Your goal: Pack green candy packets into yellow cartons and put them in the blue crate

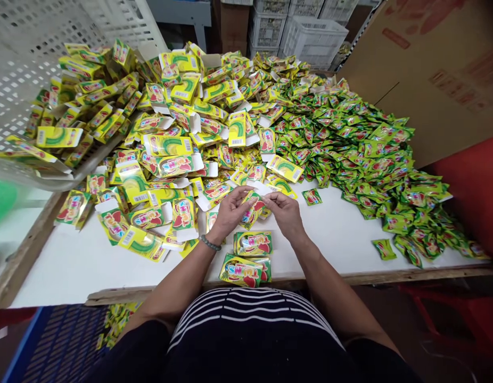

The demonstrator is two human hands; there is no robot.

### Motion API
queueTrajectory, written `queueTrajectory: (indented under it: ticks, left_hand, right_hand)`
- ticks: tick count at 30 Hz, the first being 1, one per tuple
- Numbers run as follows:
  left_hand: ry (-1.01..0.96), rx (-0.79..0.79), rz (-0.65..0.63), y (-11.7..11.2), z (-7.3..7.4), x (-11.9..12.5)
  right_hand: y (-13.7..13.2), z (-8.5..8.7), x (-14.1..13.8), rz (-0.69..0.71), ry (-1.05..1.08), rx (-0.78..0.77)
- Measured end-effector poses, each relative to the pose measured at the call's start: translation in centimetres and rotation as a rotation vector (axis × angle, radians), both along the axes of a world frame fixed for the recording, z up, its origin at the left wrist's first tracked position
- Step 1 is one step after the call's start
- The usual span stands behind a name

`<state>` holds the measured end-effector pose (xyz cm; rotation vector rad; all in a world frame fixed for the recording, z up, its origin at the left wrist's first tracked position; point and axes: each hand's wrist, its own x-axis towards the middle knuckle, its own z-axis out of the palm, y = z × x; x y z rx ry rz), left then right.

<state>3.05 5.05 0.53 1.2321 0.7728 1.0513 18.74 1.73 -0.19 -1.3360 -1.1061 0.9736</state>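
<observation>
Both hands meet over a small green and yellow candy box (pixel 252 211) with a white flap at its top. My left hand (pixel 235 209) is closed around the box's left side. At the top right corner, the fingers of my right hand (pixel 284 209) pinch near the white flap. Nearer my body, a few similar boxes (pixel 253 243) lie flat on the table, some stacked. Many open yellow boxes (pixel 166 144) are heaped left and ahead. To the right spreads a big pile of small green sachets (pixel 362 154), with one loose sachet (pixel 312 197) close to my right hand.
A white perforated basket (pixel 142 21) tips more boxes onto the white table (pixel 82 271) at left. A large cardboard carton (pixel 438 80) stands at right. Behind are white crates (pixel 314 40). Below the wooden table edge sits a blue basket (pixel 55 340) holding packets.
</observation>
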Motion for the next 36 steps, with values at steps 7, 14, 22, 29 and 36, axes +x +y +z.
queueTrajectory:
  ticks: [7,14,22,29,36]
  left_hand:
    - [-0.058,-0.173,0.137,0.2,0.1,-0.2]
    - [-0.065,-0.211,0.104,0.2,0.4,-0.3]
    - [-0.045,-0.241,0.011,0.2,0.8,-0.4]
    - [-0.057,-0.198,-0.033,0.1,0.4,-0.4]
    - [-0.079,-0.118,0.071,-0.2,0.3,0.1]
  right_hand:
    - [0.0,1.6,-0.1,0.081,-0.110,0.040]
    - [0.1,1.6,0.3,0.099,-0.041,-0.024]
    - [0.6,1.8,1.4,0.111,0.117,-0.148]
    - [0.7,2.7,3.0,0.281,0.092,-0.201]
    - [-1.3,1.8,0.8,0.106,-0.063,-0.045]
